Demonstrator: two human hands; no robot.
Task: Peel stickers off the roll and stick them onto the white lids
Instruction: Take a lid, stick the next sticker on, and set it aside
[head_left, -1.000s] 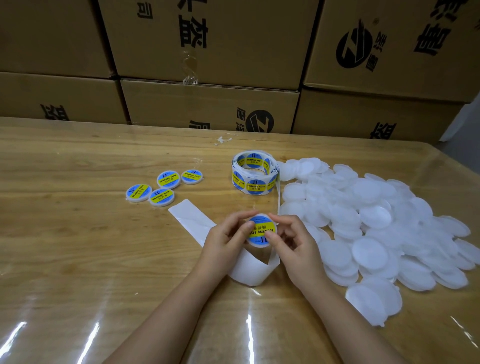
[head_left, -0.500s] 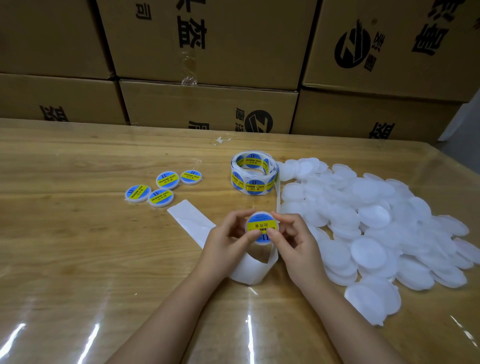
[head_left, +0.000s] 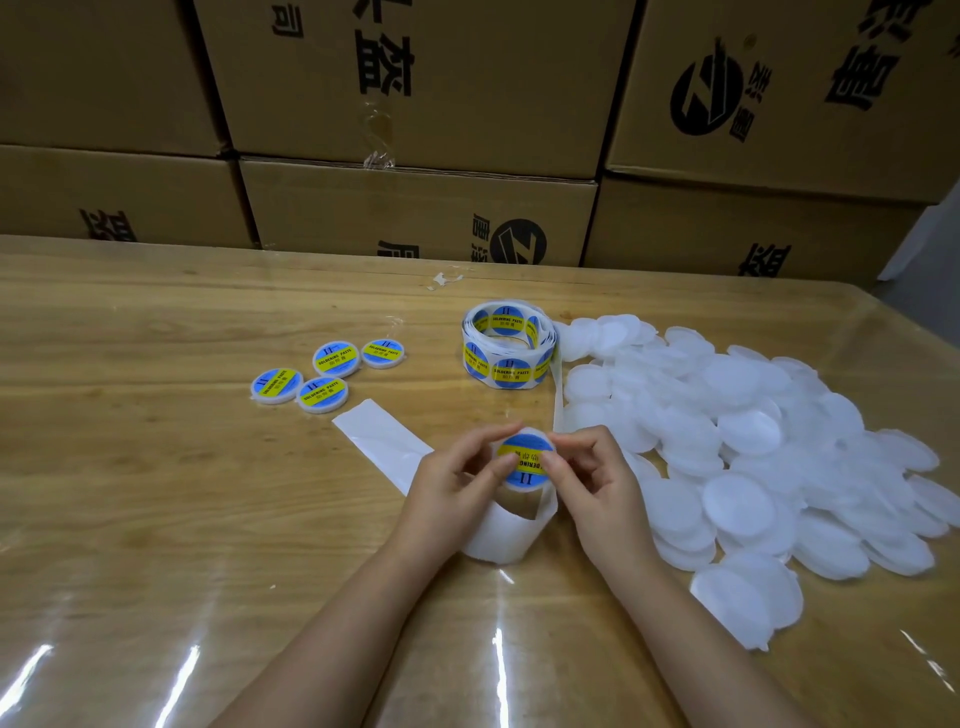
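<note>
Both hands hold one white lid (head_left: 524, 461) that bears a blue and yellow round sticker, just above the table's middle. My left hand (head_left: 457, 488) grips its left rim with thumb and fingers. My right hand (head_left: 592, 483) pinches the right rim, thumb pressing on the sticker. The sticker roll (head_left: 508, 344) stands behind them, and its empty white backing strip (head_left: 384, 441) loops down under my hands. A big pile of plain white lids (head_left: 753, 441) lies to the right. Several stickered lids (head_left: 324, 376) lie at the left.
Stacked cardboard boxes (head_left: 415, 104) form a wall along the table's far edge. The wooden table (head_left: 156, 519) has a glossy clear cover. A small scrap of paper (head_left: 444, 280) lies near the back edge.
The lid has been turned between my fingers, so its yellow band now lies differently. Both hands stay in about the same place.
</note>
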